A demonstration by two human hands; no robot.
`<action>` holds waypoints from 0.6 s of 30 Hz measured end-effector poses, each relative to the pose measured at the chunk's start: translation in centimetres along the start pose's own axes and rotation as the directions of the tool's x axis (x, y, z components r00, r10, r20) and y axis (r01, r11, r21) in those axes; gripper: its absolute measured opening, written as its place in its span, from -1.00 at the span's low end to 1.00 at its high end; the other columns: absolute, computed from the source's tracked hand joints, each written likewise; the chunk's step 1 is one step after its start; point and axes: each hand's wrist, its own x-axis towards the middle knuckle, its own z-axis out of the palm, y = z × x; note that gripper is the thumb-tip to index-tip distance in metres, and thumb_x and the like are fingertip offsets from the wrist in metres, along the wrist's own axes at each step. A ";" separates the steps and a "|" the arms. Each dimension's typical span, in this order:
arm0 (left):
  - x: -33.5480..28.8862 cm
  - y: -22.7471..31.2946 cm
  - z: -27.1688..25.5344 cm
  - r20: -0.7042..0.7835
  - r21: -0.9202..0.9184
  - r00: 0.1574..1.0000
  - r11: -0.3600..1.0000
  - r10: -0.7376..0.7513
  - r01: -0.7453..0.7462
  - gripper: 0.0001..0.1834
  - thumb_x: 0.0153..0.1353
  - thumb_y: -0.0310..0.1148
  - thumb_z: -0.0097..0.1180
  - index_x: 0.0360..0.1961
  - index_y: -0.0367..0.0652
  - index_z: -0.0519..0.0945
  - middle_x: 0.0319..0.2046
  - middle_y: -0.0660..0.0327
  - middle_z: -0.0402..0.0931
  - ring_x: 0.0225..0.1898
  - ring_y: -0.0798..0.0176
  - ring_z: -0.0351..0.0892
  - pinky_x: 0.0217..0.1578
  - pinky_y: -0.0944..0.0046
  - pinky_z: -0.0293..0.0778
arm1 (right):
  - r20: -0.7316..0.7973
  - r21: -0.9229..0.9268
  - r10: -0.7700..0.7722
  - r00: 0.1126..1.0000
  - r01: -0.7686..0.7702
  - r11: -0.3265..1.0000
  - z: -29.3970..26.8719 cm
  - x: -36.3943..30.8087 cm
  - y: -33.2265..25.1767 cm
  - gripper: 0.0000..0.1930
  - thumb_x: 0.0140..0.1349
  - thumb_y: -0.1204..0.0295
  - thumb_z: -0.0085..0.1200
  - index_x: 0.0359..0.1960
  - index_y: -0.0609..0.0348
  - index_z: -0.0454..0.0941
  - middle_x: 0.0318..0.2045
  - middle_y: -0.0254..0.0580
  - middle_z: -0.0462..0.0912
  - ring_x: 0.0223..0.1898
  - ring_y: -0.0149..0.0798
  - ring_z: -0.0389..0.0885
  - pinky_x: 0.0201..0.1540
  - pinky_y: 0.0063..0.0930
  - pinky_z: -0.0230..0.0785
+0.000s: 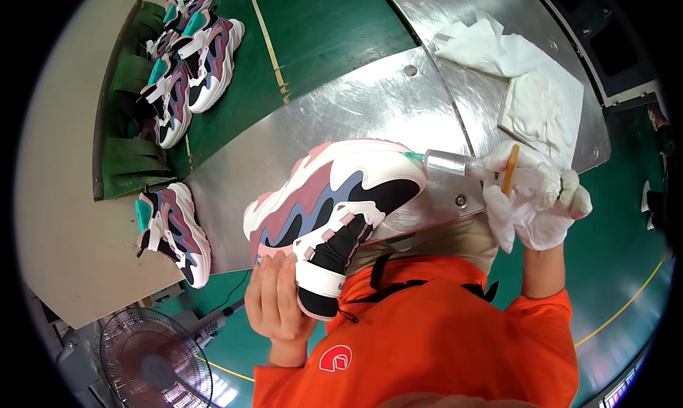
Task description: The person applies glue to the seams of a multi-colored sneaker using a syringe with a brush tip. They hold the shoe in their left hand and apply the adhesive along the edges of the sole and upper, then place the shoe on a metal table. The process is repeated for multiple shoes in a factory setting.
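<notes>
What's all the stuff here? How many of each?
Chunky strapped sports shoe: 1, white, mauve and black, centre
Similar teal-trimmed shoes: several, overlapping, same colours, left
Green-tipped metal tube: 1, silver, right of centre
Crumpled cloth heap: 1, white, upper right
Smooth metal tabletop: 1, silver, middle
Flat yellow-lined surface: 1, green, top
Fringed flap: 1, green, left
Flat board: 1, beige, left
Round wire-caged fan: 1, dark, lower left
Loose shirt: 1, orange, bottom
Bare left hand: 1, lower middle
White-gloved right hand: 1, white, right
</notes>
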 end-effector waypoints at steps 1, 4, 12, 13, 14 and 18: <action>-0.1 0.4 0.0 -0.008 0.011 1.000 1.000 -0.013 0.014 -0.71 0.25 -0.30 0.06 -0.09 -0.25 0.60 -0.18 0.11 0.65 -0.12 0.03 0.63 -0.09 0.16 0.57 | -0.017 0.007 -0.011 1.000 0.011 1.000 0.1 -0.3 0.2 -0.19 -0.20 -0.19 0.29 -0.11 0.36 0.59 -0.10 0.27 0.51 -0.52 -0.04 0.56 -0.60 -0.37 0.45; -0.6 1.0 0.3 -0.029 0.035 0.999 0.999 -0.014 0.015 -0.70 0.24 -0.31 0.08 -0.08 -0.27 0.58 -0.18 0.09 0.65 -0.13 0.02 0.63 -0.10 0.16 0.57 | -0.105 0.004 -0.004 0.994 0.005 1.000 1.0 -0.8 0.6 -0.11 -0.22 -0.20 0.28 -0.06 0.44 0.53 -0.19 0.23 0.51 -0.55 -0.05 0.56 -0.62 -0.38 0.46; -0.2 1.8 0.1 -0.048 0.036 0.999 0.999 -0.013 0.014 -0.62 0.19 -0.25 0.19 -0.07 -0.31 0.57 -0.16 0.08 0.64 -0.13 0.02 0.62 -0.10 0.16 0.57 | -0.259 -0.037 0.013 0.966 -0.024 0.999 3.9 -1.9 0.9 0.10 -0.29 -0.23 0.24 0.08 0.66 0.36 -0.42 0.10 0.51 -0.61 -0.09 0.54 -0.65 -0.39 0.46; -0.2 1.8 0.1 -0.051 0.031 0.999 0.999 -0.016 0.018 -0.61 0.18 -0.24 0.20 -0.07 -0.31 0.57 -0.16 0.08 0.64 -0.13 0.03 0.62 -0.10 0.16 0.57 | -0.272 -0.052 0.020 0.962 -0.036 0.998 4.2 -1.9 0.9 0.10 -0.29 -0.23 0.24 0.07 0.65 0.37 -0.42 0.10 0.51 -0.61 -0.09 0.54 -0.65 -0.38 0.47; -0.2 1.8 0.1 -0.054 0.032 0.998 0.999 -0.012 0.013 -0.61 0.18 -0.24 0.20 -0.07 -0.30 0.56 -0.16 0.08 0.64 -0.13 0.03 0.62 -0.10 0.16 0.56 | -0.260 -0.046 0.012 0.966 -0.025 0.999 4.3 -2.0 1.0 0.08 -0.27 -0.22 0.24 0.07 0.65 0.36 -0.42 0.10 0.51 -0.61 -0.09 0.55 -0.65 -0.38 0.47; -0.2 1.8 0.2 -0.064 0.030 0.998 1.000 -0.001 0.003 -0.62 0.18 -0.24 0.20 -0.07 -0.29 0.57 -0.16 0.10 0.64 -0.13 0.04 0.62 -0.10 0.16 0.56 | -0.315 -0.183 -0.012 0.949 -0.049 0.982 5.4 -2.1 0.8 0.05 -0.22 -0.19 0.24 0.08 0.64 0.34 -0.42 0.09 0.51 -0.56 -0.08 0.57 -0.62 -0.37 0.48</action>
